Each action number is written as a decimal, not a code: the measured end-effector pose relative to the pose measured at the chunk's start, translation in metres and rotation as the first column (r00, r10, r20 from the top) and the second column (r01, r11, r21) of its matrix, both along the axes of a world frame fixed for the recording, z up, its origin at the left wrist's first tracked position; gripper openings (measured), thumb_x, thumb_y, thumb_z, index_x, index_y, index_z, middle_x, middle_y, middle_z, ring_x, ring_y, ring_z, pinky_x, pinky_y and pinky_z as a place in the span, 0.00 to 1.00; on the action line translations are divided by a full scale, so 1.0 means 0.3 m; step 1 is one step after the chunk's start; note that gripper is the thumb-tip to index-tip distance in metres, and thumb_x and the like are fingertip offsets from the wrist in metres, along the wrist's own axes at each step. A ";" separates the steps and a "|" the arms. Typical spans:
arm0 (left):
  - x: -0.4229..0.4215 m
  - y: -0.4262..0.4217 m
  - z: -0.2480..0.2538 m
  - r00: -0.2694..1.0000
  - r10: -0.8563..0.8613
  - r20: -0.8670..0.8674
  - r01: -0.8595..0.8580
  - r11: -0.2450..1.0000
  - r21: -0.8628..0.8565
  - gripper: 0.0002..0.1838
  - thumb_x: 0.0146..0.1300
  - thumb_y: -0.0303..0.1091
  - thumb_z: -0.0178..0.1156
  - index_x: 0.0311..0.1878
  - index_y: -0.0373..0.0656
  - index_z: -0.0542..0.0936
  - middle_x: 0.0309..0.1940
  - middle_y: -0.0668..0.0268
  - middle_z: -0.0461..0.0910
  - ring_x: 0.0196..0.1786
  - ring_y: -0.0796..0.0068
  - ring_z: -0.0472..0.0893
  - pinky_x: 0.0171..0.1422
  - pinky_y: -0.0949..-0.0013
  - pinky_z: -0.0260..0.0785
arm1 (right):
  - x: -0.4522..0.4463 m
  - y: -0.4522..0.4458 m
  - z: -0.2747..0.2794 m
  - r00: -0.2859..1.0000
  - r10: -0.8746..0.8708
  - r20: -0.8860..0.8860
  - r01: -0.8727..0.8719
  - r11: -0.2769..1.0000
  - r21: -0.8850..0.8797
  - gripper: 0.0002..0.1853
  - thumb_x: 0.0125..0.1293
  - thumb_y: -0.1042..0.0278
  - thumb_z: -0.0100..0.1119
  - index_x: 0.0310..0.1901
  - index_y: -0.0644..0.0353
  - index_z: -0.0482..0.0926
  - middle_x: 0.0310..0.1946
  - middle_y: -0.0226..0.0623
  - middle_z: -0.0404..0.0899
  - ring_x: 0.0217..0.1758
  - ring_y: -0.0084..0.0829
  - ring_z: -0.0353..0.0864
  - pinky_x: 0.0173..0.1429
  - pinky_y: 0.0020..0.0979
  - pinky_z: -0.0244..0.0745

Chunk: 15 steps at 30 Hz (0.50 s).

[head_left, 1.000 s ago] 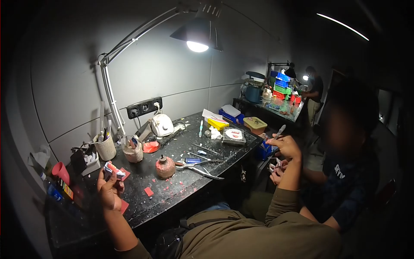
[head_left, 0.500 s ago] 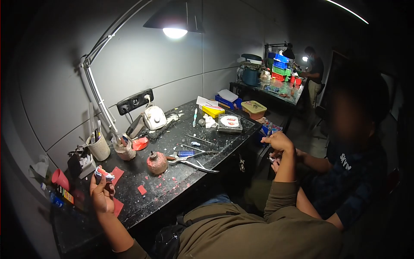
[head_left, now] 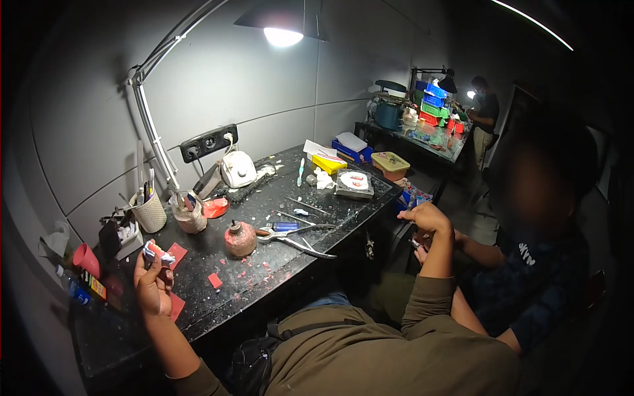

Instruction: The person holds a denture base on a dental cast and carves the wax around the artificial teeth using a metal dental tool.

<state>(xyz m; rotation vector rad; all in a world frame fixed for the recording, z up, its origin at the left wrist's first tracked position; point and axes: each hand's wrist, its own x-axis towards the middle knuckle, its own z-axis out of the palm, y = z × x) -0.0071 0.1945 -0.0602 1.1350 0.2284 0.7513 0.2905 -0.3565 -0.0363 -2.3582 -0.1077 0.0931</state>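
My left hand (head_left: 154, 287), at the left end of the dark bench, is closed on a denture piece (head_left: 158, 253) of pink wax and white material, raised above the bench top. Red wax sheets (head_left: 177, 306) lie under and beside this hand. My right hand (head_left: 428, 218) is off the bench's right edge, bent at the wrist, one finger stretched leftward and no object visible in it. Just below it, a seated person's hand (head_left: 422, 249) holds a small light thing I cannot make out. A wax-coated spirit lamp (head_left: 240, 240) stands mid-bench, beside metal pliers (head_left: 297, 241) and a blue lighter (head_left: 285, 226).
Along the wall stand a desk lamp (head_left: 282, 36), a tool cup (head_left: 149, 212), a jar (head_left: 189, 214) and a white device (head_left: 238, 170). Toward the far right are a yellow box (head_left: 329, 164) and a block with a white disc (head_left: 354, 183). Another person (head_left: 485, 119) works beyond.
The view has shifted slightly. My left hand keeps hold of the denture piece, whose tilt has changed a little. My right hand stays nearly where it was.
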 end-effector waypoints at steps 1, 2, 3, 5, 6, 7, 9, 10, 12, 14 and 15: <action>-0.001 -0.001 0.002 1.000 0.001 -0.006 -0.001 1.000 0.002 0.25 0.71 0.34 0.63 0.70 0.46 0.72 0.35 0.71 0.82 0.26 0.84 0.74 0.24 0.81 0.56 | -0.007 0.006 0.010 1.000 -0.010 0.007 0.010 1.000 0.000 0.22 0.63 0.54 0.73 0.29 0.70 0.85 0.20 0.35 0.78 0.22 0.25 0.75 0.28 0.36 0.73; -0.002 -0.001 0.003 1.000 0.003 -0.012 -0.003 1.000 0.003 0.25 0.71 0.34 0.63 0.70 0.46 0.72 0.35 0.71 0.82 0.26 0.84 0.74 0.24 0.81 0.56 | -0.001 0.004 0.006 1.000 -0.011 0.002 0.011 1.000 -0.003 0.22 0.63 0.54 0.73 0.29 0.70 0.85 0.20 0.35 0.78 0.22 0.25 0.75 0.28 0.36 0.73; -0.001 -0.002 0.002 1.000 0.002 -0.015 -0.002 1.000 -0.001 0.25 0.71 0.34 0.63 0.70 0.46 0.72 0.35 0.71 0.82 0.26 0.84 0.74 0.24 0.81 0.56 | 0.012 0.001 -0.003 0.997 -0.068 0.022 0.067 0.996 0.067 0.23 0.62 0.53 0.74 0.25 0.69 0.82 0.17 0.32 0.73 0.20 0.23 0.70 0.26 0.35 0.71; 0.001 -0.001 0.002 0.999 0.025 -0.023 -0.025 1.000 -0.001 0.25 0.71 0.34 0.63 0.70 0.46 0.72 0.35 0.72 0.82 0.26 0.85 0.74 0.24 0.81 0.56 | 0.051 -0.029 -0.022 0.993 -0.113 0.038 0.110 0.991 0.073 0.18 0.61 0.57 0.75 0.35 0.69 0.88 0.21 0.30 0.76 0.21 0.25 0.75 0.22 0.33 0.72; 0.002 -0.003 0.003 0.999 0.023 -0.028 -0.023 1.000 -0.005 0.25 0.71 0.34 0.63 0.70 0.46 0.72 0.35 0.72 0.82 0.26 0.85 0.74 0.24 0.81 0.56 | 0.055 -0.036 -0.027 0.993 -0.114 0.033 0.112 0.991 0.068 0.18 0.61 0.57 0.75 0.35 0.69 0.88 0.21 0.30 0.76 0.21 0.25 0.75 0.22 0.33 0.72; 0.004 -0.006 0.005 0.999 0.026 -0.022 -0.025 1.000 0.004 0.25 0.71 0.35 0.63 0.70 0.46 0.72 0.35 0.72 0.82 0.26 0.85 0.74 0.24 0.81 0.56 | 0.059 -0.043 -0.031 0.991 -0.115 0.070 0.111 0.992 0.060 0.18 0.61 0.57 0.75 0.34 0.69 0.88 0.20 0.30 0.75 0.20 0.25 0.74 0.22 0.33 0.72; 0.001 -0.012 0.010 0.999 0.037 -0.037 -0.037 0.999 0.010 0.25 0.71 0.35 0.63 0.70 0.47 0.73 0.35 0.74 0.81 0.26 0.86 0.74 0.26 0.81 0.56 | 0.045 -0.037 -0.023 0.989 -0.120 0.086 0.116 0.992 0.044 0.17 0.61 0.58 0.74 0.33 0.68 0.88 0.19 0.28 0.74 0.19 0.24 0.73 0.21 0.32 0.70; -0.001 -0.013 0.008 0.998 0.037 -0.047 -0.037 0.999 0.006 0.25 0.71 0.35 0.63 0.70 0.47 0.73 0.35 0.74 0.81 0.26 0.86 0.74 0.26 0.81 0.56 | 0.041 -0.036 -0.023 0.990 -0.120 0.077 0.117 0.992 0.038 0.17 0.61 0.58 0.74 0.33 0.68 0.88 0.19 0.28 0.74 0.19 0.24 0.73 0.21 0.32 0.70; 0.000 -0.009 0.009 0.999 0.037 -0.035 -0.037 0.999 0.010 0.25 0.71 0.35 0.63 0.70 0.47 0.73 0.35 0.74 0.81 0.27 0.86 0.74 0.27 0.81 0.57 | 0.046 -0.030 -0.021 0.992 -0.122 0.038 0.123 0.992 -0.018 0.16 0.62 0.58 0.74 0.33 0.67 0.88 0.19 0.27 0.74 0.19 0.23 0.72 0.21 0.33 0.67; -0.001 -0.011 0.012 0.998 0.035 -0.043 -0.035 0.999 0.002 0.25 0.71 0.36 0.63 0.70 0.47 0.73 0.35 0.73 0.81 0.27 0.85 0.74 0.27 0.81 0.57 | 0.075 -0.037 -0.058 0.992 -0.115 0.046 0.116 0.993 -0.006 0.22 0.62 0.56 0.74 0.20 0.65 0.80 0.12 0.28 0.70 0.14 0.22 0.66 0.21 0.34 0.61; 0.000 -0.013 0.014 0.999 0.032 -0.042 -0.032 0.999 -0.002 0.25 0.71 0.36 0.63 0.70 0.47 0.72 0.35 0.73 0.81 0.27 0.85 0.74 0.27 0.81 0.57 | 0.093 -0.040 -0.078 0.994 -0.088 0.066 0.087 0.996 0.013 0.22 0.62 0.56 0.74 0.21 0.65 0.80 0.12 0.28 0.70 0.14 0.22 0.65 0.20 0.33 0.60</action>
